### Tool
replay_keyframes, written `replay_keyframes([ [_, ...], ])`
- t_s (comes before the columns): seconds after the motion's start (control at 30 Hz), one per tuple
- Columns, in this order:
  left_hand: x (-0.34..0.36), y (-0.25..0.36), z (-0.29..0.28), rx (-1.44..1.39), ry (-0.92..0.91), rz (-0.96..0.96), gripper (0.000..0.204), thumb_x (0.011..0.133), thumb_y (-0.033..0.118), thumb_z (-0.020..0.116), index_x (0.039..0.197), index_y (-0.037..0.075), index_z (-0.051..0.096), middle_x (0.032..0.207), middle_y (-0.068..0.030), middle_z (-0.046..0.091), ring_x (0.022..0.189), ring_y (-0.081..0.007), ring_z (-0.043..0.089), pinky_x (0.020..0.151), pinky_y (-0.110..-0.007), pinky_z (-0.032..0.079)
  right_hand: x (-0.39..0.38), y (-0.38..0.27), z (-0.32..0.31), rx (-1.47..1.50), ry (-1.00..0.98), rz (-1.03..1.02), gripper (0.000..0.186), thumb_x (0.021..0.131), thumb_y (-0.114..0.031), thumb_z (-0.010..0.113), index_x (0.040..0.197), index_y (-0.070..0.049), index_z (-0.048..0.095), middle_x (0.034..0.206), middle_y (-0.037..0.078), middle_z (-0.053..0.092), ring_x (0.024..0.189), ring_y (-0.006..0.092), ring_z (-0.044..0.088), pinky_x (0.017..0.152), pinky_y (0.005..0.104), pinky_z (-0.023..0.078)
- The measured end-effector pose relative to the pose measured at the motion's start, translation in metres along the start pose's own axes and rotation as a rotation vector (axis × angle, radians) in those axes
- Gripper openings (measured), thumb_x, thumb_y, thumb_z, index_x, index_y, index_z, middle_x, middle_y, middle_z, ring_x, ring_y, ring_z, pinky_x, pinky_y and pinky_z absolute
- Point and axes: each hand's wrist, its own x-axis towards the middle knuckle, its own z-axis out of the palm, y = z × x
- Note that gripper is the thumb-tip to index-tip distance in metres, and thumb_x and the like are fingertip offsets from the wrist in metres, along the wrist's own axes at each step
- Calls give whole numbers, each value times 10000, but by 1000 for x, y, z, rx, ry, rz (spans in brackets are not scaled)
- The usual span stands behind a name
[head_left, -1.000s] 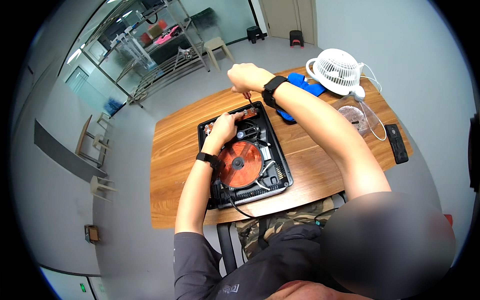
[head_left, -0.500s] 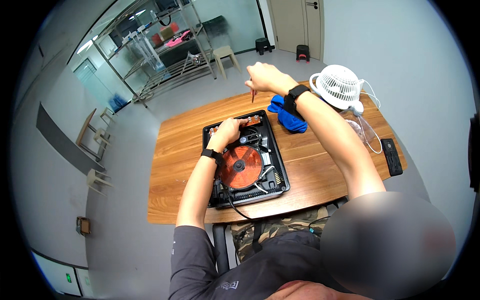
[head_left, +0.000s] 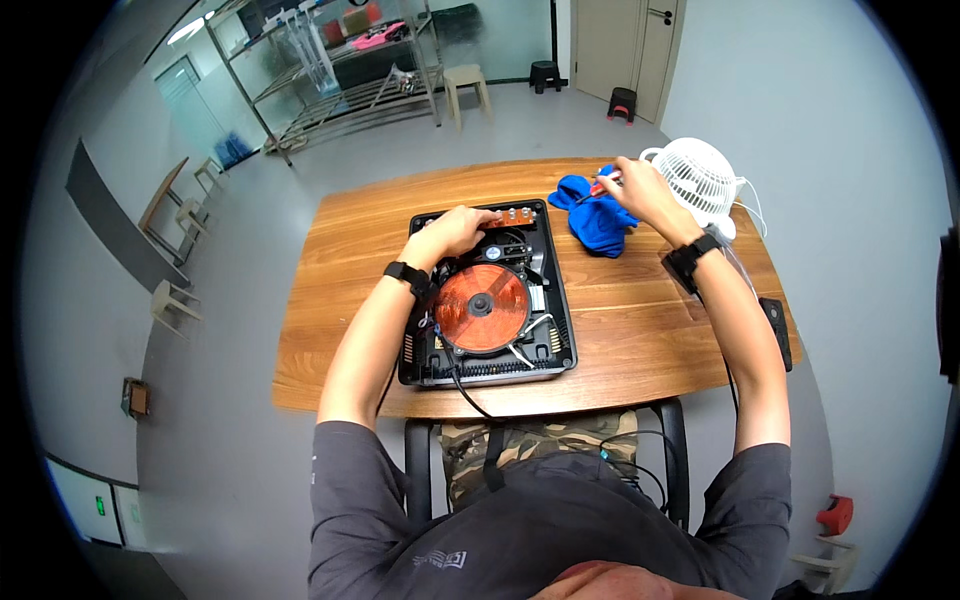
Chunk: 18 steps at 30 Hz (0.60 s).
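Observation:
An opened black induction cooker [head_left: 555, 300] lies on the wooden table, showing its copper coil [head_left: 470, 310], wires and an orange circuit board [head_left: 517, 218] along the far edge. My left hand [head_left: 450, 235] is on that board, fingers closed at it with the forefinger reaching across. Up to the right, my right hand [head_left: 640, 195] grips a screwdriver [head_left: 599, 189] with a red handle, held over a bunched blue cloth [head_left: 600, 235].
A white fan [head_left: 697, 180] and a black flat object [head_left: 775, 330] sit on the table's [head_left: 330, 270] right side. A chair [head_left: 676, 470] is beneath me. Metal shelving [head_left: 270, 90], stools [head_left: 465, 80] and a door [head_left: 600, 50] are farther back.
My right hand has lifted away from the board and swung rightward with the screwdriver to above the blue cloth. My left hand stays at the board. The view has shifted too.

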Motion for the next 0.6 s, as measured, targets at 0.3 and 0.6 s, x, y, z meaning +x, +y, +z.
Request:
replay_keyframes([
  [0.3, -93, -31, -33, 135, 130, -92, 367, 831, 78, 677, 1193, 15, 659, 1169, -205, 671, 1101, -375, 623, 960, -429, 506, -27, 16, 14, 92, 53, 4, 367, 889, -328, 702, 909, 38, 677, 809, 239, 699, 781, 394, 692, 693, 449, 553],
  [0.6, -186, -46, -30, 144, 75, -262, 263, 868, 84, 661, 1113, -8, 690, 1071, -194, 694, 956, -331, 675, 838, -406, 543, -61, 16, 51, -84, -168, 0, 325, 823, -283, 730, 932, 8, 635, 878, 245, 675, 842, 428, 665, 739, 504, 545],
])
